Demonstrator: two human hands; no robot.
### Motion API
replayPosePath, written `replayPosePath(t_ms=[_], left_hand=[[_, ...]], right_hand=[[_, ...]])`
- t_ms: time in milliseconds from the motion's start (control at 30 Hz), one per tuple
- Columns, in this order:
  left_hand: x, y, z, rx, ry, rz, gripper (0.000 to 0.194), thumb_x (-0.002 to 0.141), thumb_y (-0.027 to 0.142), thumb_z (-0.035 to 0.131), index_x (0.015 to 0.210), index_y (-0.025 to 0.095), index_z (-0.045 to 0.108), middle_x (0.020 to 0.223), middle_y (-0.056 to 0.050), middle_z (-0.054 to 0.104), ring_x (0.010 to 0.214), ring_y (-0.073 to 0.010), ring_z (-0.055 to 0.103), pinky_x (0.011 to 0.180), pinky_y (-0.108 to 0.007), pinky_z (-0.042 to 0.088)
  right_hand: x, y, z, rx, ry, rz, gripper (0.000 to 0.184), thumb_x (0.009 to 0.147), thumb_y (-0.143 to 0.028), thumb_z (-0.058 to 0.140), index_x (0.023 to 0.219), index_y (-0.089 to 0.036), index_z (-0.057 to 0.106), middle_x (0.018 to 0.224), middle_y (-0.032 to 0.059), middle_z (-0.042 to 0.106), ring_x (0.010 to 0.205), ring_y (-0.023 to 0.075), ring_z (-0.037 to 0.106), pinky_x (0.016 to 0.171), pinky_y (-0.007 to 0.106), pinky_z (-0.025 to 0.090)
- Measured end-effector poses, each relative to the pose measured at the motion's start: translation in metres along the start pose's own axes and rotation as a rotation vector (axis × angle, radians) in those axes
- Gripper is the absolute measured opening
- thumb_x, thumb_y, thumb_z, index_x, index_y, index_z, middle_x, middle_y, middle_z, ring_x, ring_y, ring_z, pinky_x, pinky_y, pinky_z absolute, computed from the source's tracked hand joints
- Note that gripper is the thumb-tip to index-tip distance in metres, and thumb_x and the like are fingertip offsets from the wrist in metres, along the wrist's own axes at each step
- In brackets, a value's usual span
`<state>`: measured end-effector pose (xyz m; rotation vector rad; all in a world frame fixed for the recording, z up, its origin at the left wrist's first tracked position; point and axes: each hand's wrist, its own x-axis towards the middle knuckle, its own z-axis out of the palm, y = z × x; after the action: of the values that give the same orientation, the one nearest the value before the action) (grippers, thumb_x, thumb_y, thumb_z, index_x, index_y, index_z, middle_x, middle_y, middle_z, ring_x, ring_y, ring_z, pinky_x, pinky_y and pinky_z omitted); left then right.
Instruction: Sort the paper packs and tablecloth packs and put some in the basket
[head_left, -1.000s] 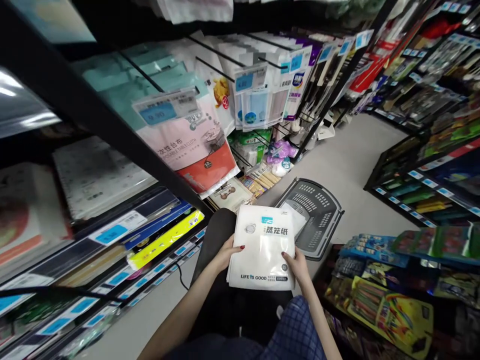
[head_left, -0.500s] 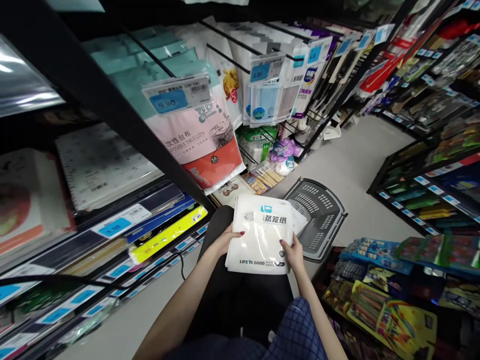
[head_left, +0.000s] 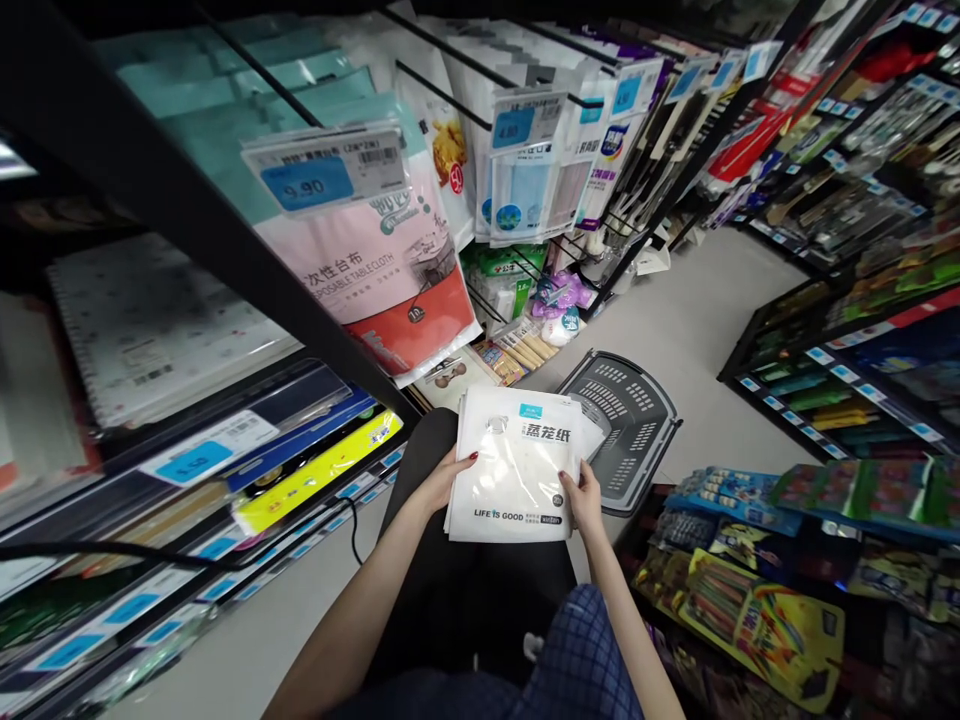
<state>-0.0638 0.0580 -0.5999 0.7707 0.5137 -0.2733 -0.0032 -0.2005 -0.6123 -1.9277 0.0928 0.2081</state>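
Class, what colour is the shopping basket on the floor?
Dark grey; the basket shows best in the head view.

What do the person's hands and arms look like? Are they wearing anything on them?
The left hand and right hand wear no gloves. Each thumb has shiny red nail polish. No ring, watch or bracelet shows, and the forearms are uncovered. Blue checked cloth shows by the right forearm, maybe a shirt.

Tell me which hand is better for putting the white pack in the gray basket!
Probably the right hand. It grips the edge of the white pack nearer the gray basket, which sits ahead and to the right. The left hand holds the far edge.
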Motion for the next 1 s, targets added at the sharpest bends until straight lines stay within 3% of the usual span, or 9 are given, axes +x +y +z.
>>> replayPosePath(t_ms=[133,267,533,1000], left_hand=[[-0.001,0.0,0.001,-0.002,-0.001,0.006,0.071,0.069,0.023,0.064,0.131,0.024,0.029,0.116,-0.013,0.055,0.094,-0.0282,0.058,0.081,-0.041,0.045],[-0.001,0.0,0.002,0.011,-0.002,0.018,0.072,0.067,0.022,0.066,0.13,0.023,0.031,0.116,-0.013,0.055,0.095,-0.0289,0.057,0.082,-0.042,0.044],[-0.002,0.0,0.004,0.007,0.002,0.012,0.074,0.067,0.021,0.066,0.131,0.023,0.03,0.115,-0.013,0.056,0.095,-0.0284,0.058,0.083,-0.042,0.043],[-0.001,-0.002,0.004,0.007,0.005,0.019,0.076,0.067,0.019,0.065,0.132,0.025,0.026,0.117,-0.012,0.055,0.096,-0.0289,0.057,0.083,-0.044,0.044]], right_hand=[[0.007,-0.006,-0.007,-0.069,0.017,-0.013,0.023,0.063,-0.035,0.058,0.076,-0.016,0.057,0.082,0.005,0.054,0.079,0.0199,0.049,0.073,0.03,0.039],[0.013,-0.014,-0.015,-0.107,0.022,-0.014,0.022,0.061,-0.038,0.059,0.064,-0.017,0.053,0.071,0.0027,0.05,0.069,0.0176,0.043,0.065,0.029,0.036],[0.015,-0.031,-0.027,-0.045,-0.095,-0.04,0.026,0.066,-0.043,0.056,0.067,-0.016,0.053,0.058,-0.0011,0.048,0.057,0.0131,0.04,0.053,0.023,0.032],[0.011,-0.029,-0.028,0.048,-0.127,-0.045,0.027,0.07,-0.042,0.055,0.073,-0.016,0.054,0.067,0.0011,0.056,0.063,0.0147,0.047,0.058,0.023,0.037]])
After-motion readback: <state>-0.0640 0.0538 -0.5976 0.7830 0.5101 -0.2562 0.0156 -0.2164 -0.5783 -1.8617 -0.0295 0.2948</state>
